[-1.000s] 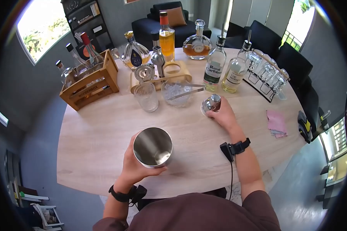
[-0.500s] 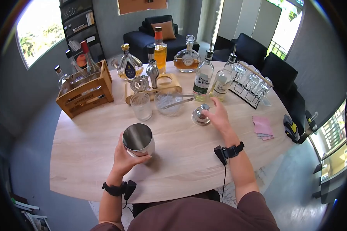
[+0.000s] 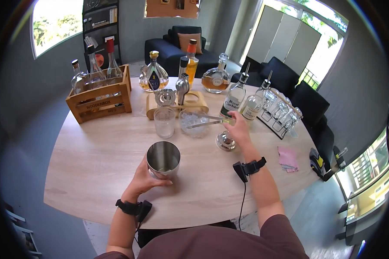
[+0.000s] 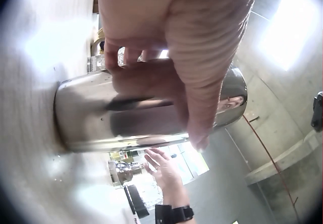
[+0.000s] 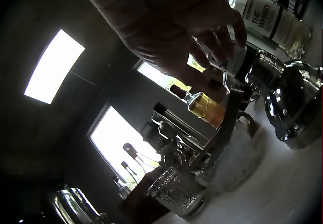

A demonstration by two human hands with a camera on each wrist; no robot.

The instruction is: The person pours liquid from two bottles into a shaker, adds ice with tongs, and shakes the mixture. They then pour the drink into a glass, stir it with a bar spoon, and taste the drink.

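My left hand (image 3: 145,176) grips a steel shaker tin (image 4: 136,110), its thumb and fingers round the side. The tin stands upright on the table with its mouth uncovered. My right hand (image 3: 238,129) is at the handle end of the metal tongs (image 3: 205,124), thumb and fingers spread about it. Those tongs lie across a glass bowl of ice (image 3: 193,129). Just below the right hand, the steel shaker top (image 3: 226,141) stands on the table. A patterned mixing glass (image 3: 164,123) is left of the bowl, with a strainer (image 3: 164,98) behind it.
Two bottles with pour spouts, one the whisky bottle (image 3: 251,108), stand behind the right hand. Further right are a glass rack (image 3: 278,114) and a pink cloth (image 3: 288,159). A wooden crate (image 3: 100,105) of bottles is at the left, a wooden stand (image 3: 199,103) behind the bowl.
My right hand has let go of the shaker top, leaving it on the table, and moved to the tongs' handle end. My left hand keeps hold of the tin.
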